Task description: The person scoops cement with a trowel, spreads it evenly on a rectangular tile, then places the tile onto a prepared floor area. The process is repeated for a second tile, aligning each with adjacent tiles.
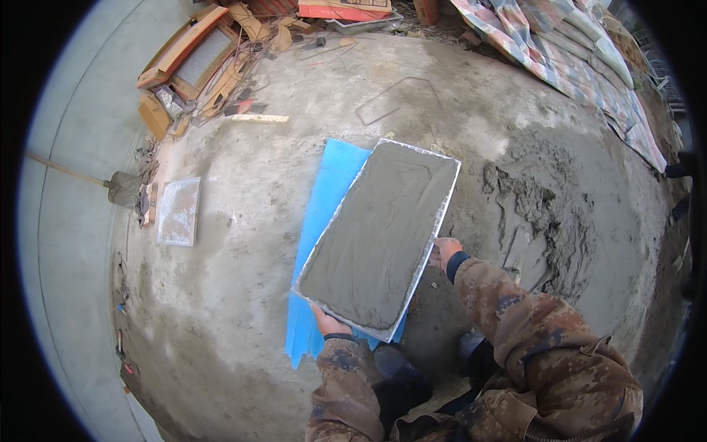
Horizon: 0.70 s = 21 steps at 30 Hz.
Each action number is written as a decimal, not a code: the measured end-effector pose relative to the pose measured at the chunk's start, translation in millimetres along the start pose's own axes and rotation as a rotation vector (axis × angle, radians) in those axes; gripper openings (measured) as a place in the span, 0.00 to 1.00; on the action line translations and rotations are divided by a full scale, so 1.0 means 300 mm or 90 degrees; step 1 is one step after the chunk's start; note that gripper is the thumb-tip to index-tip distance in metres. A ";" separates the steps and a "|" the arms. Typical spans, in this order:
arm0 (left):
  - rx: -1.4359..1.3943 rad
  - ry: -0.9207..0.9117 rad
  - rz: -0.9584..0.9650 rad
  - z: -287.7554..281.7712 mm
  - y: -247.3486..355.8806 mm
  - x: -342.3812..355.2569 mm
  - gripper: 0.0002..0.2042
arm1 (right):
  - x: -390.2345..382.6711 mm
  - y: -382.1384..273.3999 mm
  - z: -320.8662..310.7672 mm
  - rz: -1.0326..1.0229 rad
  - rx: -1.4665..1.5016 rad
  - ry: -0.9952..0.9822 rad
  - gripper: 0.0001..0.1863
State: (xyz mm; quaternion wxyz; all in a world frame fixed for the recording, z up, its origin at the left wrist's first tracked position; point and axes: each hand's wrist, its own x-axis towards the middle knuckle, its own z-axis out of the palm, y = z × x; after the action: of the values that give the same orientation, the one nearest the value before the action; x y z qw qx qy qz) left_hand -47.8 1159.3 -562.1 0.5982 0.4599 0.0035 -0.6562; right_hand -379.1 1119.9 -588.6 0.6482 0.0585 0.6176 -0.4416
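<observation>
A rectangular tile [379, 228] lies tilted in the middle of the view, its upper face coated with wet grey mortar and a pale rim showing round it. My left hand [329, 322] grips its near left edge from below, the fingers hidden underneath. At the right long edge, my right hand [445, 254] is closed on the tile, with part of its fingers out of sight. Under the tile, a bright blue sheet [324, 184] sticks out along the left and near sides. Whether tile and sheet touch, I cannot tell.
Wet mortar [545, 221] is heaped on the concrete floor to the right. A shiny pale panel [178, 211] lies left, near a long-handled shovel [121, 188] by the wall. Torn cartons [184, 55] and a bent wire [398, 96] lie farther off; a checked tarp [560, 66] covers the far right.
</observation>
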 end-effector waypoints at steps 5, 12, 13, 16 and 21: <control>0.055 -0.064 0.063 0.048 0.052 0.009 0.33 | -0.004 -0.013 0.003 -0.006 0.003 -0.004 0.13; 0.098 -0.114 0.046 0.127 0.112 0.018 0.35 | 0.010 -0.025 -0.009 -0.003 0.023 -0.017 0.13; 0.097 -0.128 0.051 0.137 0.120 0.018 0.35 | 0.011 -0.026 -0.009 0.004 0.035 -0.025 0.13; 0.074 -0.124 0.050 0.156 0.134 0.012 0.35 | 0.014 -0.025 -0.008 0.003 0.033 -0.035 0.14; 0.090 -0.148 0.050 0.177 0.162 0.021 0.35 | 0.022 -0.030 -0.011 -0.001 0.048 -0.033 0.13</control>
State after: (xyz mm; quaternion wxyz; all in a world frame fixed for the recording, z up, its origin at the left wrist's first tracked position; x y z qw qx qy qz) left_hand -40.4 1111.0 -508.7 0.5858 0.4218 -0.1299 -0.6798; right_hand -388.5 1113.3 -590.8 0.6608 0.0711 0.5836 -0.4666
